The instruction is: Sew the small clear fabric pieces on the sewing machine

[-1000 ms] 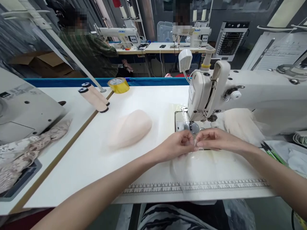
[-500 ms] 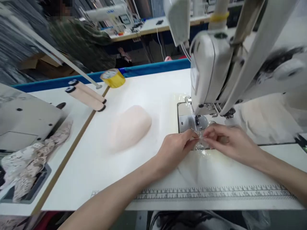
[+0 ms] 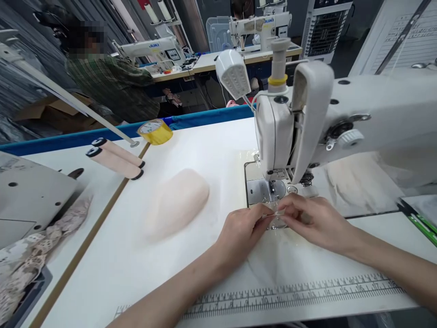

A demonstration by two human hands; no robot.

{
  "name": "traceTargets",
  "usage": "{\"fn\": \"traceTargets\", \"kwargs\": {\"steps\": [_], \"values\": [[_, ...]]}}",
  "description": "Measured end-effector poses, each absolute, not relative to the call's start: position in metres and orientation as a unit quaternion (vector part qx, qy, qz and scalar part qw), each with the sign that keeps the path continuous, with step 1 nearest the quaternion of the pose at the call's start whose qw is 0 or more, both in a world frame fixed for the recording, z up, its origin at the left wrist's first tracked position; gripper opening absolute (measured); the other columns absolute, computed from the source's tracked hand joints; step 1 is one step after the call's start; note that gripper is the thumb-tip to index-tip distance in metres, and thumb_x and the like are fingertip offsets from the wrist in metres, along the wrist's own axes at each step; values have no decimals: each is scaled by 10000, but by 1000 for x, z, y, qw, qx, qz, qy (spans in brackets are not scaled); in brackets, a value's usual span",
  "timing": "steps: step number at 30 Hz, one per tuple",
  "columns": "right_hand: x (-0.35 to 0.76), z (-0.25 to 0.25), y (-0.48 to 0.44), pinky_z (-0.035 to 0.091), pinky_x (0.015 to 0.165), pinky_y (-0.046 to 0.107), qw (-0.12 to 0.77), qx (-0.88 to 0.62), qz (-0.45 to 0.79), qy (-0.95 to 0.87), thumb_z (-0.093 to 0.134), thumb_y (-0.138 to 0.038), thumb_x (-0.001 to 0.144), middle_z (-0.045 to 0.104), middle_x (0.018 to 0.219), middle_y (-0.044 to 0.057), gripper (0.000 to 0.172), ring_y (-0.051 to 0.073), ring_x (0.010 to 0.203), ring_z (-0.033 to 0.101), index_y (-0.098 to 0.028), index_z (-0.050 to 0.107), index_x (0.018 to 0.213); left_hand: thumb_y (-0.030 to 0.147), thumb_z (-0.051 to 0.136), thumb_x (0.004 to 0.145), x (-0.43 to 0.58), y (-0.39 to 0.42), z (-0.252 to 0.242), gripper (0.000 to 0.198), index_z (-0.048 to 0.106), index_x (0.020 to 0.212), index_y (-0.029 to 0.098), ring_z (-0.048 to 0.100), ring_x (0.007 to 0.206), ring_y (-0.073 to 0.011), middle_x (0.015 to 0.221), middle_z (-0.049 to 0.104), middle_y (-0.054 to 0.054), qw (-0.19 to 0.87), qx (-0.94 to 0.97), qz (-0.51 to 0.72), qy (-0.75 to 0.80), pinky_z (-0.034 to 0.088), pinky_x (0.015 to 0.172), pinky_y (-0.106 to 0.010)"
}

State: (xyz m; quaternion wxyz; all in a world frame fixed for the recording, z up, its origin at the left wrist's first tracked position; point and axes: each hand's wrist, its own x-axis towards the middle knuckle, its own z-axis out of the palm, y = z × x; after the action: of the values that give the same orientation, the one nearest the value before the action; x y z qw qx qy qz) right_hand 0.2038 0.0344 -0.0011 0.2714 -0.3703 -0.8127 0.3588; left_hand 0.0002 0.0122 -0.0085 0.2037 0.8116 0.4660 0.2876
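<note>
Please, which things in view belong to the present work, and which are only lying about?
Apparently in use:
thin whitish translucent material, pinched between left hand and right hand
white long-armed sewing machine, just beyond both hands

Apparently lying about:
shiny yellow tape roll
two pale-pink, black-ended thread spools

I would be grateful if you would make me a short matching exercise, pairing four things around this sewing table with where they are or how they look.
Things:
1. See-through material
2. Tape roll
3. Thread spools
4. Printed ruler

Places and looks:
A. Along the near edge of the white table
B. Yellow, beside the blue edging
C. Pinched by both the left hand and the right hand
D. Pale peach with dark ends, lying side by side

Right pairs: 1-C, 2-B, 3-D, 4-A.
</note>
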Motion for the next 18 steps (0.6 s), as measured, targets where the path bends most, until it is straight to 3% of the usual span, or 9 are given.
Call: {"fn": "traceTargets", "kwargs": {"steps": [9,18], "values": [[204,-1,35,423,559,221,286,-354,360,-814,512,-186,910,597,738,-29,79,102,619,551,-217,583,920,221,431,949,0,13,-8,179,599,1006,193,610,619,-103,780,684,5,213,831,260,442,449,566,-209],[203,-3,33,432,533,230,289,-365,374,-802,515,-225,907,619,723,-21,107,120,623,581,-227,585,988,271,417,962,-2,13,-10,212,607,939,180,594,580,-95,712,666,10,179,834,280,440,445,544,-201]]}}
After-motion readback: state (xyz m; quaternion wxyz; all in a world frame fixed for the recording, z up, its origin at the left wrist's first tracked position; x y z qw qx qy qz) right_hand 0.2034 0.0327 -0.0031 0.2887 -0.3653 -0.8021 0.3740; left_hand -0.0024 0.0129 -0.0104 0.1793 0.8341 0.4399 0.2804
